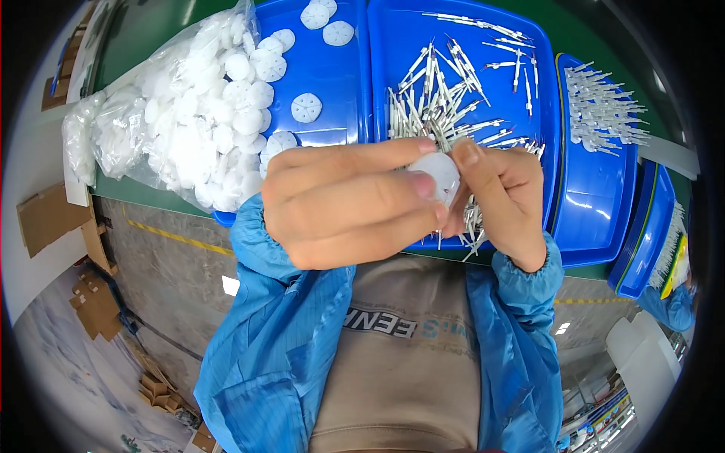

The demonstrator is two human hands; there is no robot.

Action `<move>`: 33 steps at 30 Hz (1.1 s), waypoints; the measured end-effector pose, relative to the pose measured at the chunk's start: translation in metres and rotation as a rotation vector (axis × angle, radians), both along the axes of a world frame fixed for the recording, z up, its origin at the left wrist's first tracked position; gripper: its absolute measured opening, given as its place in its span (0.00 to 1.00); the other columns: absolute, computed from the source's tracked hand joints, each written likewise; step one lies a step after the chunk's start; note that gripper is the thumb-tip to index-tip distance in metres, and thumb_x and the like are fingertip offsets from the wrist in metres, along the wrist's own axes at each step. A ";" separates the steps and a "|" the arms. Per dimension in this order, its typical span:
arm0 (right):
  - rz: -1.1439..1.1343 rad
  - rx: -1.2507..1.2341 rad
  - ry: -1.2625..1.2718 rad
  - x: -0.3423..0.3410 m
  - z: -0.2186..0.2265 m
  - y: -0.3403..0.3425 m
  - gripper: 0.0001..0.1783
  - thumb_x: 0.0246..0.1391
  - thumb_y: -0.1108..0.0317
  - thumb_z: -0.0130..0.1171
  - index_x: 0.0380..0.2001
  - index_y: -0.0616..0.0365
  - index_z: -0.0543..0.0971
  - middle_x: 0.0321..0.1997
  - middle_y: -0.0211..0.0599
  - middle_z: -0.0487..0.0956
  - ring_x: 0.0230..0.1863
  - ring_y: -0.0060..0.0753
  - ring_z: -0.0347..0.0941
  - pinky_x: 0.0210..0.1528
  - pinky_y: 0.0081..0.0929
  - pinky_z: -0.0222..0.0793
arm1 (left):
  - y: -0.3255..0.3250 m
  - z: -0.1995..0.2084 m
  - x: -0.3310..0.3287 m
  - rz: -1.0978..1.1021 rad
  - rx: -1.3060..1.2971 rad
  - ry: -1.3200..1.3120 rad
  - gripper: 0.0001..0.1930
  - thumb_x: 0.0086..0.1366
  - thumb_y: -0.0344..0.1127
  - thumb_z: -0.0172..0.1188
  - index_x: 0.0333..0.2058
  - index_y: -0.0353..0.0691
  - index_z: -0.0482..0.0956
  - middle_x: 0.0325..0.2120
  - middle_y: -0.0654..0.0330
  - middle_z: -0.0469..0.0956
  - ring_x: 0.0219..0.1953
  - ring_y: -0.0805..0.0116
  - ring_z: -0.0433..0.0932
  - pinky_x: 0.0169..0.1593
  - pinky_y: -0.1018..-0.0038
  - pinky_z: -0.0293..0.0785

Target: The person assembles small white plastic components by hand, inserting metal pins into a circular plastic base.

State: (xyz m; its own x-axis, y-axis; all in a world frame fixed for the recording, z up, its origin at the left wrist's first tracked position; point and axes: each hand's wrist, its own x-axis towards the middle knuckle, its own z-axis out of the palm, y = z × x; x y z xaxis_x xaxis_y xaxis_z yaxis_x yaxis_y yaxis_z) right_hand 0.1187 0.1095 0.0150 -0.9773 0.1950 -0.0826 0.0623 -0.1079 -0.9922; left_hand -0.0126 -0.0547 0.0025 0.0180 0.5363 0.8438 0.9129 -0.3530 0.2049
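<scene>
While one white disc (440, 170) sits between the two hands, above the near part of the middle blue tray (400, 45), the work looks partway through. In the right-hand blue tray (596, 200), a thick cluster of slim white pieces (604, 106) lies gathered, with rounded white parts showing among them, so these are probably finished. Plenty seems to be left: the clear plastic bag (155, 124) at the left spills a large heap of discs, a few loose discs (306, 107) lie on the left blue tray (325, 75), and many thin white sticks (430, 83) are scattered in the middle tray. Whether the disc in hand is joined to a stick cannot be told, as fingers cover its edges.

The left hand (343, 200) reaches in from the left with its back to the camera, fingers extended and nearly closed, their tips holding the disc. The right hand (502, 192) is turned inward, fingers curled and thumb raised at the disc's right edge; whether it grips the disc or something slimmer behind it is hidden. Both wrists emerge from gathered blue cuffs (260, 234), the hands almost meeting before the chest.
</scene>
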 end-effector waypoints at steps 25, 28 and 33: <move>-0.256 0.772 -0.248 0.010 0.000 0.043 0.14 0.58 0.76 0.55 0.47 0.60 0.68 0.19 0.43 0.73 0.18 0.40 0.73 0.21 0.32 0.62 | 0.023 -0.003 0.030 -0.125 0.007 -1.412 0.14 0.68 0.27 0.56 0.50 0.29 0.69 0.44 0.51 0.75 0.50 0.53 0.80 0.47 0.72 0.80; -0.249 0.568 -0.197 0.018 0.008 0.020 0.15 0.61 0.75 0.54 0.50 0.60 0.65 0.13 0.42 0.70 0.12 0.34 0.68 0.16 0.30 0.56 | 0.036 -0.005 0.026 -0.144 0.014 -1.407 0.13 0.69 0.27 0.56 0.49 0.28 0.69 0.45 0.51 0.73 0.50 0.53 0.80 0.45 0.74 0.80; -0.266 0.596 0.085 0.015 0.002 0.005 0.04 0.62 0.76 0.52 0.38 0.60 0.76 0.20 0.33 0.76 0.20 0.20 0.72 0.23 0.18 0.64 | 0.048 -0.011 0.027 -0.183 -0.012 -1.430 0.13 0.69 0.27 0.56 0.48 0.28 0.69 0.46 0.51 0.71 0.49 0.52 0.80 0.48 0.70 0.80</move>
